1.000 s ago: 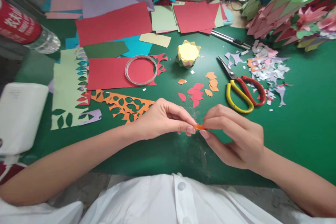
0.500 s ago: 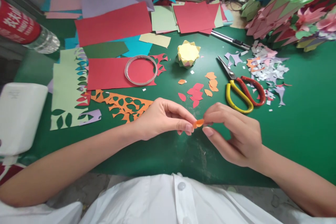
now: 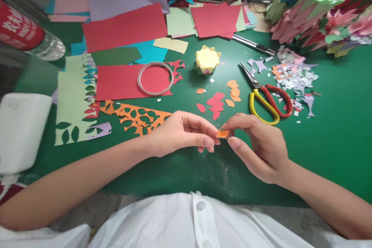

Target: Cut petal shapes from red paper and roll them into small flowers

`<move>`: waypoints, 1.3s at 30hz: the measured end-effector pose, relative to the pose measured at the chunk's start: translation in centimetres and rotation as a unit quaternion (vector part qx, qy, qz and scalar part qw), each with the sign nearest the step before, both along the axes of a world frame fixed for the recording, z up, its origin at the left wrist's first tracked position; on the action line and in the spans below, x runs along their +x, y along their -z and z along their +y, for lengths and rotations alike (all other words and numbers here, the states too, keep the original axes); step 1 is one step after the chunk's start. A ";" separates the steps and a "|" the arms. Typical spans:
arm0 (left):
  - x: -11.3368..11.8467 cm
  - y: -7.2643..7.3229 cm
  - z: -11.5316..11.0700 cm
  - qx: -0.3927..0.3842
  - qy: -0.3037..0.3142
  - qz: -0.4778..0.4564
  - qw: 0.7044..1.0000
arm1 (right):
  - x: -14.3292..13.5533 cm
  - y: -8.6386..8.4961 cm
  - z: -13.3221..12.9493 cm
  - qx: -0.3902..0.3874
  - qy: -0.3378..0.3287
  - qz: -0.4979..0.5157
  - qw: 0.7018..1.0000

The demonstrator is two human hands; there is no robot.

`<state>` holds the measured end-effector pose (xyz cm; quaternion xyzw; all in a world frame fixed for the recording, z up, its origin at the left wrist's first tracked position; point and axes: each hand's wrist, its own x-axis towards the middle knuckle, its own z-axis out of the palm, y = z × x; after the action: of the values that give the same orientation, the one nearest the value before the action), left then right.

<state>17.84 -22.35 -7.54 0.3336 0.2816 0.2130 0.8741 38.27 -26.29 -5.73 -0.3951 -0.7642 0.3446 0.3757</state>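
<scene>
Small orange paper petals point(image 3: 223, 133), at least one of them slightly curled, are at the fingertips of my left hand point(image 3: 186, 131), which pinches them at their left end. My right hand point(image 3: 258, 145) is close on the other side, its index fingertip at the petals' upper edge and its thumb apart below. Just beyond the hands lie loose pink-red petals point(image 3: 216, 102) and orange petals point(image 3: 235, 92) on the green table point(image 3: 186, 174). Farther back stands a yellow folded-paper cup shape point(image 3: 207, 60) with pointed edges.
Scissors point(image 3: 263, 99) with yellow and red handles lie right, beside paper scraps point(image 3: 296, 71). A tape roll point(image 3: 155, 78) rests on red paper. Cut-out orange paper point(image 3: 139, 116) lies by my left wrist. A bottle point(image 3: 31, 31) and white device point(image 3: 24, 131) are left; paper flowers point(image 3: 322, 11) stand right.
The orange petals have shifted slightly right and show more of their face. My right thumb has moved a little right and up, away from the left fingertips.
</scene>
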 end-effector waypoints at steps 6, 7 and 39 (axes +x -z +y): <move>0.1 -0.1 0.1 0.011 -0.010 0.011 1.000 | 0.0 0.0 0.1 -0.016 -0.001 -0.003 1.000; 0.1 -0.1 0.1 0.010 -0.010 0.010 1.000 | 0.0 0.0 0.1 -0.018 -0.004 -0.002 1.000; -0.1 -0.8 -0.6 0.141 -0.026 0.124 0.982 | -0.5 0.0 0.1 0.002 -0.048 0.002 0.999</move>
<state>17.74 -22.92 -6.78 0.4699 0.3631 0.2309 0.7707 37.75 -26.15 -5.75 -0.3569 -0.7820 0.3615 0.3612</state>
